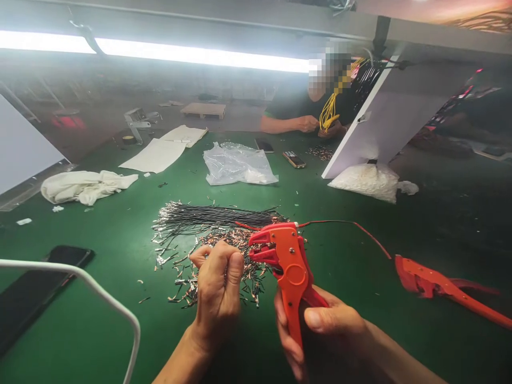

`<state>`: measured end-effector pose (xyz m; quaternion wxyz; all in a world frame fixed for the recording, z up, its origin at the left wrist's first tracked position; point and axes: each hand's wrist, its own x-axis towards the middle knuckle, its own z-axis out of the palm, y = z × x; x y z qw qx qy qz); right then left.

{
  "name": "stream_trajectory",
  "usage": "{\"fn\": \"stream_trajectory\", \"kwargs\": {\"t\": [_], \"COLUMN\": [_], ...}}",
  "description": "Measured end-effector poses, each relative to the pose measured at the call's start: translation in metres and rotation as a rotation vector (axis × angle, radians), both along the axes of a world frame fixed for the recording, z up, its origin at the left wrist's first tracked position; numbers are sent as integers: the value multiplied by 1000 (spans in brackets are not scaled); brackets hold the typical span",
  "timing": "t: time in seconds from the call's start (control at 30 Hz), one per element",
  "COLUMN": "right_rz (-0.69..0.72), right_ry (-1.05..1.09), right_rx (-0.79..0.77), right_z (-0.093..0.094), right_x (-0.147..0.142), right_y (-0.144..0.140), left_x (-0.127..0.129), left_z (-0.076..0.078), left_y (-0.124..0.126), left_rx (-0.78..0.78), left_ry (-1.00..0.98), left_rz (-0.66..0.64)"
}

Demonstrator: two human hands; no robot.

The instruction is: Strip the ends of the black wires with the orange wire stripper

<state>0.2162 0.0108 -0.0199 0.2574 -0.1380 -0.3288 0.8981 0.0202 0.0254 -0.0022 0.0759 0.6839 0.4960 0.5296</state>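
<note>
My right hand [316, 328] grips the handles of an orange wire stripper [286, 261], its jaws pointing left. My left hand [218, 285] is closed, pinching something small right at the jaws; what it holds is hidden by the fingers. Behind both hands lies a bundle of black wires [216, 217] with bare metal ends, and a scatter of cut wire bits [188, 277] covers the green table [100, 330]. A red wire [360, 229] runs from behind the stripper toward the right.
A second orange tool [444, 285] lies at right. A black phone [36, 288] and a white cable [100, 296] are at left. Farther back are a clear plastic bag [238, 164], white cloth [84, 186], paper sheets [160, 152], and a person [304, 106] handling yellow wires.
</note>
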Motion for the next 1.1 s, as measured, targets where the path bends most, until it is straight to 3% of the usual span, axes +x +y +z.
{"fn": "stream_trajectory", "kwargs": {"t": [0.37,0.77,1.1], "right_rz": [14,-28,-51], "right_ry": [33,-42,-25], "right_rx": [-57,-78,21], "right_z": [-1,3,-1], "right_x": [0,3,-1], "right_y": [-5,-11,-9], "left_x": [1,0,2], "left_z": [4,6,1], "left_y": [-4,-6,-4], "left_rx": [-183,-356,-345], "left_ry": [-214,-389,-455], "left_rz": [-209,-347,-256]}}
